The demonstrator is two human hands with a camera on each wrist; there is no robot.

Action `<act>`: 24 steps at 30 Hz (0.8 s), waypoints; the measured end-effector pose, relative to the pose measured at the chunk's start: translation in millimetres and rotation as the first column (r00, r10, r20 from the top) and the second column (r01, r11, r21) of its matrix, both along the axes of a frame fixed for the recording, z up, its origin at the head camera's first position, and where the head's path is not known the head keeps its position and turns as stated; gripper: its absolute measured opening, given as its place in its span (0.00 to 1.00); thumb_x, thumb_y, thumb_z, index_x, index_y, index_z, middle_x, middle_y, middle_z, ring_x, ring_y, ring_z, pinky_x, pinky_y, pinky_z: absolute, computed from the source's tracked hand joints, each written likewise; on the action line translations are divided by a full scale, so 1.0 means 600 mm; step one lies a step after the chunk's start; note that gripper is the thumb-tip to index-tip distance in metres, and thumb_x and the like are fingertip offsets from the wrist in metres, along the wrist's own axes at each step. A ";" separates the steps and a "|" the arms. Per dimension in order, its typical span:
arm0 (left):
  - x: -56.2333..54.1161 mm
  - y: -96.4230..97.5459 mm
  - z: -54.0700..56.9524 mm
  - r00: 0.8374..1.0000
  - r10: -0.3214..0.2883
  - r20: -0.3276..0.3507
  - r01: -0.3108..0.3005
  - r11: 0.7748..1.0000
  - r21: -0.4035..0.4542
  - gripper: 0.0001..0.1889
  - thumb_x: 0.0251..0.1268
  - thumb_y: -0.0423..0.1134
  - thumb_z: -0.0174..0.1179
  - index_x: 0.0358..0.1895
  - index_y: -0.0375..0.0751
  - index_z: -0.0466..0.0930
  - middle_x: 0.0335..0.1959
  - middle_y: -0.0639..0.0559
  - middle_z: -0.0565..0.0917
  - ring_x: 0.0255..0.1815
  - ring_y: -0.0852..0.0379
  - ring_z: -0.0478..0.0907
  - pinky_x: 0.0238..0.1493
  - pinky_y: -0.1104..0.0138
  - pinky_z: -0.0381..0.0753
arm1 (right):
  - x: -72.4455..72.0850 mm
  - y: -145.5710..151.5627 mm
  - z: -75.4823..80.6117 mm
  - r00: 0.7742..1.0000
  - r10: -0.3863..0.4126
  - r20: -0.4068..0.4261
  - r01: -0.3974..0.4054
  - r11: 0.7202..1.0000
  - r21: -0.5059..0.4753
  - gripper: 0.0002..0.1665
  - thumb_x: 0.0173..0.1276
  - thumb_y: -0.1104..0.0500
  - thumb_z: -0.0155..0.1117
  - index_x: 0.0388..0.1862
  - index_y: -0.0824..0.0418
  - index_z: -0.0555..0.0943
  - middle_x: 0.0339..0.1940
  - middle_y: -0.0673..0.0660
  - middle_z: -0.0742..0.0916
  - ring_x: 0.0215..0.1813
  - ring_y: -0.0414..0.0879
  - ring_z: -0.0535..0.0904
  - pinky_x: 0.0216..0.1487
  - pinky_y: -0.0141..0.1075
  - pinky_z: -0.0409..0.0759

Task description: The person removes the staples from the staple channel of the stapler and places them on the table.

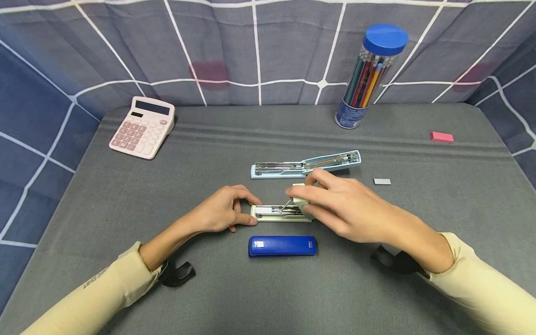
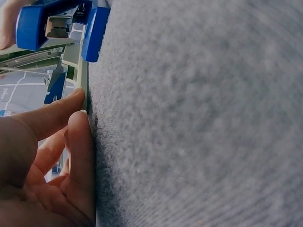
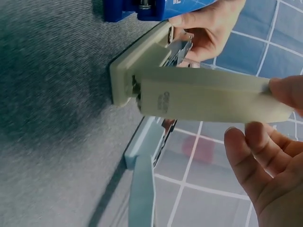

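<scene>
A cream stapler (image 1: 280, 220) lies opened on the table between both hands, its metal staple channel and thin spring showing. My left hand (image 1: 219, 209) holds the front end of its base, thumb on the near side and forefinger on the far side. The stapler's raised cover (image 3: 203, 94) stands steeply up from the hinge, and my right hand (image 1: 347, 204) pinches its upper end between thumb and fingers. Closed and lengthwise, a blue stapler (image 1: 282, 245) lies just nearer me. On the far side, a light blue stapler (image 1: 278, 176) lies opened out, partly behind the right hand.
A small strip of staples (image 1: 382, 181) lies right of the staplers, with a pink eraser (image 1: 441, 137) farther back. At the rear stands a clear tube of pencils (image 1: 368, 79) with a blue lid. A pink calculator (image 1: 144, 127) sits back left. Checked cloth (image 1: 234, 46) walls the table's back and sides.
</scene>
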State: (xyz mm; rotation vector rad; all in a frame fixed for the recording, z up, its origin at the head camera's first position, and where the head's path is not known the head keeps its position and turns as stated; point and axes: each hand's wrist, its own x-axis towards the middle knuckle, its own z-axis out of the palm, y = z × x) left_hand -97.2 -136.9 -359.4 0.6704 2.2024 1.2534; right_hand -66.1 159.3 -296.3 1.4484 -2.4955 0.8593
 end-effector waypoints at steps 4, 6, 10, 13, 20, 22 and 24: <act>0.001 0.000 0.001 1.000 -0.002 -0.002 0.002 1.000 0.004 0.18 0.54 0.32 0.74 0.49 0.34 0.84 0.43 0.45 0.78 0.15 0.56 0.75 0.16 0.63 0.81 | 0.003 0.017 0.002 1.000 -0.026 0.007 0.026 0.999 -0.040 0.17 0.73 0.60 0.58 0.59 0.53 0.78 0.47 0.47 0.80 0.36 0.33 0.73 0.31 0.26 0.74; 0.001 0.000 0.002 1.000 -0.003 -0.002 0.003 1.000 0.003 0.18 0.55 0.32 0.74 0.49 0.34 0.84 0.44 0.45 0.78 0.14 0.56 0.75 0.16 0.63 0.81 | 0.006 0.027 0.001 0.999 -0.049 0.022 0.051 0.997 -0.053 0.14 0.73 0.57 0.58 0.56 0.53 0.79 0.46 0.45 0.80 0.37 0.32 0.73 0.32 0.24 0.73; 0.000 0.000 0.001 1.000 -0.003 0.001 0.003 1.000 0.002 0.18 0.55 0.32 0.74 0.49 0.34 0.84 0.43 0.45 0.78 0.14 0.56 0.75 0.17 0.63 0.81 | 0.013 0.048 -0.002 0.996 -0.083 0.045 0.088 0.990 -0.111 0.10 0.74 0.54 0.59 0.50 0.56 0.80 0.43 0.44 0.80 0.36 0.34 0.74 0.34 0.24 0.73; 0.000 -0.001 0.000 1.000 0.001 0.006 -0.001 1.000 0.005 0.18 0.55 0.32 0.74 0.49 0.34 0.84 0.43 0.45 0.78 0.14 0.56 0.75 0.17 0.63 0.81 | 0.019 0.067 -0.008 0.991 -0.114 0.068 0.123 0.981 -0.151 0.11 0.74 0.52 0.61 0.47 0.57 0.80 0.41 0.44 0.81 0.36 0.35 0.74 0.35 0.25 0.72; -0.001 0.000 0.000 1.000 -0.002 0.004 0.002 1.000 0.005 0.18 0.54 0.32 0.74 0.49 0.34 0.84 0.43 0.46 0.78 0.14 0.55 0.75 0.16 0.63 0.81 | 0.044 0.115 -0.028 0.955 -0.274 0.116 0.286 0.954 -0.095 0.31 0.53 0.68 0.77 0.57 0.58 0.80 0.33 0.39 0.79 0.32 0.33 0.75 0.34 0.25 0.73; -0.001 0.000 0.000 1.000 -0.004 0.003 0.004 1.000 0.000 0.17 0.54 0.32 0.74 0.49 0.35 0.84 0.43 0.46 0.78 0.14 0.55 0.75 0.16 0.63 0.81 | 0.048 0.123 -0.035 0.947 -0.293 0.130 0.304 0.949 -0.081 0.33 0.48 0.71 0.77 0.56 0.59 0.81 0.32 0.39 0.80 0.31 0.33 0.75 0.34 0.25 0.73; -0.001 0.000 0.001 1.000 -0.006 0.003 0.006 1.000 -0.001 0.17 0.55 0.33 0.74 0.49 0.35 0.84 0.43 0.46 0.78 0.14 0.55 0.75 0.16 0.63 0.81 | 0.050 0.129 -0.042 0.938 -0.311 0.152 0.323 0.945 -0.060 0.31 0.47 0.72 0.77 0.52 0.57 0.83 0.32 0.39 0.80 0.31 0.34 0.75 0.33 0.26 0.73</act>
